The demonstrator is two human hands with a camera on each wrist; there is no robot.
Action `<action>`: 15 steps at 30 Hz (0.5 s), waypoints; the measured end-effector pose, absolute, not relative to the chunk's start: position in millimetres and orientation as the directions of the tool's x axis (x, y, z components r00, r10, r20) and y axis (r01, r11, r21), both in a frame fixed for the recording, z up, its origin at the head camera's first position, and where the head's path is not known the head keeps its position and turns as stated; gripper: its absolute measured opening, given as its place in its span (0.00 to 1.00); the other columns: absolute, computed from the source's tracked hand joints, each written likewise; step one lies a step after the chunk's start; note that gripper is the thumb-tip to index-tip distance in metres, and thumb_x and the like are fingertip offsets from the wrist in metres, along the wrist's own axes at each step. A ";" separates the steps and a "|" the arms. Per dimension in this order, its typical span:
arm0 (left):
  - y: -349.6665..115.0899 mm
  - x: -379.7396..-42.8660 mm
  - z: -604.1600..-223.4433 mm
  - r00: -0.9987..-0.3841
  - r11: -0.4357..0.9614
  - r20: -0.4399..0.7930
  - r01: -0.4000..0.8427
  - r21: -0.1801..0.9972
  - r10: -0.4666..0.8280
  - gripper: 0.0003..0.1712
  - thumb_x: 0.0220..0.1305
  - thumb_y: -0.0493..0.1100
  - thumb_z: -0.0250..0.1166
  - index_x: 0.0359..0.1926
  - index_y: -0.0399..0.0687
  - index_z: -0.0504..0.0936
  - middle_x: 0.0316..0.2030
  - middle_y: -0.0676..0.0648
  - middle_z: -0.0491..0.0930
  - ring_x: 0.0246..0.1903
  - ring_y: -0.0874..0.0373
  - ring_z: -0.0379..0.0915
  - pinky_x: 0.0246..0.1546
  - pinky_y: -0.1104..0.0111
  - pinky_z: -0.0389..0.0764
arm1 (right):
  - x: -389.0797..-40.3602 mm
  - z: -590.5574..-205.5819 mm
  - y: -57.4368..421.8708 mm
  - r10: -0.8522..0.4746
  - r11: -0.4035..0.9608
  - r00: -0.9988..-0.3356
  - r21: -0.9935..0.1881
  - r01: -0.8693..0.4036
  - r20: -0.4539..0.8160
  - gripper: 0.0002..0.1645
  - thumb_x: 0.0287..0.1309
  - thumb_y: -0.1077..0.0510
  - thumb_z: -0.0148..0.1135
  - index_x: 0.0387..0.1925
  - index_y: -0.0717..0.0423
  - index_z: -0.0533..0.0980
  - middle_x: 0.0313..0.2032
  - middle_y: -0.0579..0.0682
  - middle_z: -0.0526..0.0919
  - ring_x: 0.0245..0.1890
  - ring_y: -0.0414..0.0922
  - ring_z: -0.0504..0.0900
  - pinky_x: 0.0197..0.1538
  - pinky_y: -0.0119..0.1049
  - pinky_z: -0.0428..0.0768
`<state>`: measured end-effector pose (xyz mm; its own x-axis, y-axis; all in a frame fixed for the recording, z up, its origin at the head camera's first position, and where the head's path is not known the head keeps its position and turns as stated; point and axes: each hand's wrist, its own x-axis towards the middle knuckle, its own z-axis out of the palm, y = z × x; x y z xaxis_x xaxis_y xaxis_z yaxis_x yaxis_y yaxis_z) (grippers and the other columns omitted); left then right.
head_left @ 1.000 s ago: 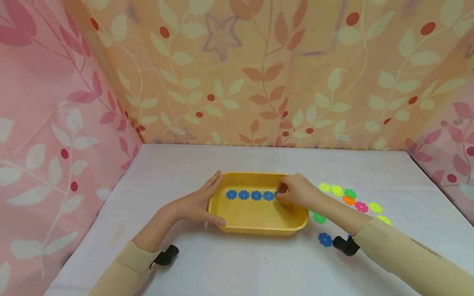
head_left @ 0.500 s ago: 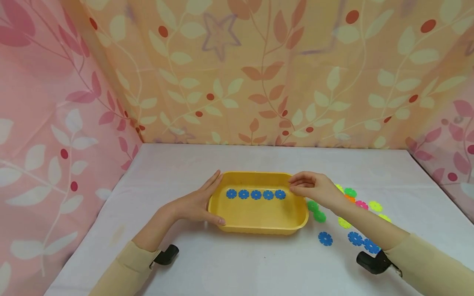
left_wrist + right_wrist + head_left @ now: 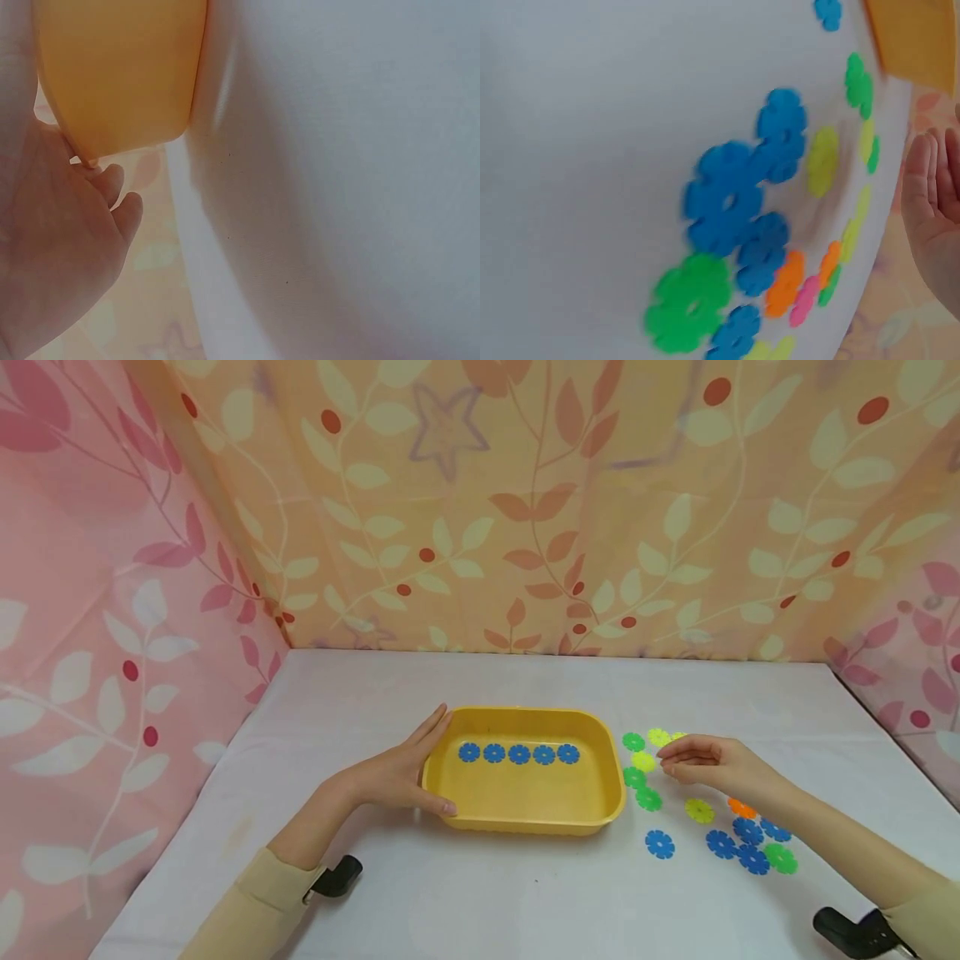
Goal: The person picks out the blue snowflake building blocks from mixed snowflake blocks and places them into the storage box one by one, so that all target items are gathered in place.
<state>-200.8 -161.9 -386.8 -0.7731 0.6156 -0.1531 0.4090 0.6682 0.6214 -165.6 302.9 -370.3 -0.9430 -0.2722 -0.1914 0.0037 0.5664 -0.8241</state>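
A yellow plastic tray (image 3: 532, 827) stands on the white table, with a row of several blue snowflake-shaped plastic discs (image 3: 519, 754) lying along its floor. My left hand (image 3: 393, 777) holds the tray's left end, thumb over the near rim and fingers at the far corner. In the left wrist view, the fingers (image 3: 112, 184) bend at the edge of the tray (image 3: 124, 75). To the right of the tray, my right hand (image 3: 720, 764) hovers above scattered discs with its fingers loosely bent. I see nothing held in it; the right wrist view also shows this hand (image 3: 934, 202) without a disc.
Loose discs lie right of the tray: green (image 3: 648, 799), yellow (image 3: 700, 811), orange (image 3: 742, 808) and a cluster of blue (image 3: 750, 843). One blue disc (image 3: 660, 844) lies apart, nearer the front. Patterned cloth (image 3: 525, 527) surrounds the table's back and sides.
My right hand has let go of the last blue disc at the row's right end and moved right, out of the tray, over the loose discs. The left hand stays on the tray.
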 end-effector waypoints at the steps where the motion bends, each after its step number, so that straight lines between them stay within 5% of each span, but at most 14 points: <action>1: -162.0 -200.9 -387.1 -0.773 0.669 -0.153 0.410 0.620 0.615 0.78 0.42 0.70 0.75 0.77 0.55 0.29 0.74 0.63 0.19 0.75 0.55 0.27 0.70 0.54 0.50 | -163.9 -372.7 307.0 -0.274 0.571 -0.939 -0.821 0.017 -0.210 0.27 0.63 0.50 0.65 0.56 0.65 0.74 0.49 0.59 0.81 0.47 0.49 0.81 0.47 0.34 0.81; 8: -162.7 -201.7 -388.0 -0.771 0.668 -0.153 0.414 0.618 0.618 0.77 0.42 0.70 0.74 0.77 0.57 0.29 0.74 0.63 0.18 0.75 0.56 0.26 0.70 0.54 0.50 | -147.5 -391.1 320.3 -0.442 0.554 -0.862 -0.831 -0.046 -0.247 0.20 0.63 0.56 0.64 0.52 0.64 0.76 0.41 0.55 0.82 0.38 0.44 0.80 0.41 0.30 0.81; 15: -162.1 -200.8 -386.1 -0.771 0.669 -0.158 0.407 0.622 0.617 0.77 0.42 0.69 0.75 0.77 0.56 0.29 0.74 0.62 0.19 0.75 0.55 0.27 0.70 0.53 0.50 | -128.7 -405.4 315.7 -0.539 0.579 -0.832 -0.775 -0.253 -0.132 0.17 0.55 0.51 0.72 0.45 0.48 0.79 0.33 0.44 0.80 0.27 0.40 0.76 0.28 0.29 0.75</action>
<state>-200.8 -162.1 -386.1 -0.7712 0.6166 -0.1584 0.4073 0.6690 0.6217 -128.7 315.7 -405.4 -0.8317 -0.5394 -0.1318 -0.2526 0.5788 -0.7754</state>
